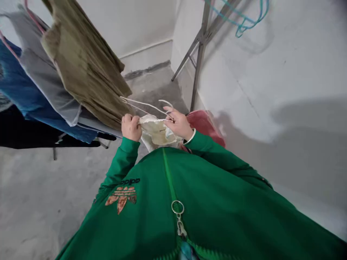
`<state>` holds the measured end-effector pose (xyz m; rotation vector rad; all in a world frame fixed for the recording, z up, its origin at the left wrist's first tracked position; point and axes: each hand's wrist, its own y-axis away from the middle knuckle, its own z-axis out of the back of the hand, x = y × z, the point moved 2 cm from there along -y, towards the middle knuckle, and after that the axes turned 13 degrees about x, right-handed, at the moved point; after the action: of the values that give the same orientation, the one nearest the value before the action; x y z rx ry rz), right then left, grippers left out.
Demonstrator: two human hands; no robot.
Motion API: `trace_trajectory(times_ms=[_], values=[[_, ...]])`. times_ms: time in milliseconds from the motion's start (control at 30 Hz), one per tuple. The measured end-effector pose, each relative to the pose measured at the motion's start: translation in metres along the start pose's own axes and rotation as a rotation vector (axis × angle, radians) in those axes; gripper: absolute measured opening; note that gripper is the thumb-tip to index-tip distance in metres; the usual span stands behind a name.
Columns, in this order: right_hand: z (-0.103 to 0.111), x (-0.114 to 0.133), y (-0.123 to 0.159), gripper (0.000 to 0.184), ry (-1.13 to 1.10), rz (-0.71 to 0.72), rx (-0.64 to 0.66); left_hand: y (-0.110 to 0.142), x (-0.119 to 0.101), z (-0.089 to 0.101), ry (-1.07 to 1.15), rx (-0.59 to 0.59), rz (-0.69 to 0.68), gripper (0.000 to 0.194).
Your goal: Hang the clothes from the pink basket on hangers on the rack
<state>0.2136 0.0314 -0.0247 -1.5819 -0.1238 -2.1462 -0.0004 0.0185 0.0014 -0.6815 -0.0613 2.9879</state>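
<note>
My left hand [131, 126] is closed in a fist round one edge of a cream-coloured cloth [155, 131]. The other edge of that cloth is pinched by my right hand [179, 122], whose fingers also grip a white wire hanger [146, 105]. The hanger juts out to the left, towards the hanging clothes. Both hands sit close together in front of my chest, above my green zipped jacket [189, 195].
A rack at the left carries an olive garment [84, 61], a grey one [40, 68] and a blue one [18, 90]. A red basket [206, 124] stands behind my right arm. A metal stand [199, 57] with teal hangers [244, 21] leans at the white wall. The floor is concrete.
</note>
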Motion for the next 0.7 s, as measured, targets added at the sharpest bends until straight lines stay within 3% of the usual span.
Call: trace_trajectory(times_ms=[100, 167, 267, 333, 467, 600, 700], values=[[0.001, -0.004, -0.003, 0.033, 0.003, -0.023, 0.012, 0.003, 0.005, -0.013, 0.352, 0.170, 0.085, 0.013], [0.004, -0.007, -0.005, 0.036, -0.006, -0.048, 0.023, 0.007, 0.007, -0.020, 0.714, 0.325, 0.171, 0.004], [0.016, -0.009, -0.007, 0.040, -0.011, -0.044, -0.031, 0.013, 0.007, -0.026, 1.207, 0.435, 0.297, 0.029], [0.029, -0.007, -0.004, 0.034, -0.020, -0.017, -0.137, 0.014, 0.010, -0.026, 1.382, 0.392, 0.353, 0.039], [0.060, -0.001, 0.017, 0.031, -0.100, 0.017, -0.265, 0.011, 0.021, -0.020, 1.483, 0.252, 0.426, 0.042], [0.081, 0.009, 0.049, 0.029, -0.061, 0.019, -0.164, 0.008, 0.030, -0.011, 1.504, 0.138, 0.366, 0.046], [0.083, 0.017, 0.064, 0.024, 0.024, -0.010, -0.051, 0.007, 0.032, -0.007, 1.485, 0.075, 0.339, 0.054]])
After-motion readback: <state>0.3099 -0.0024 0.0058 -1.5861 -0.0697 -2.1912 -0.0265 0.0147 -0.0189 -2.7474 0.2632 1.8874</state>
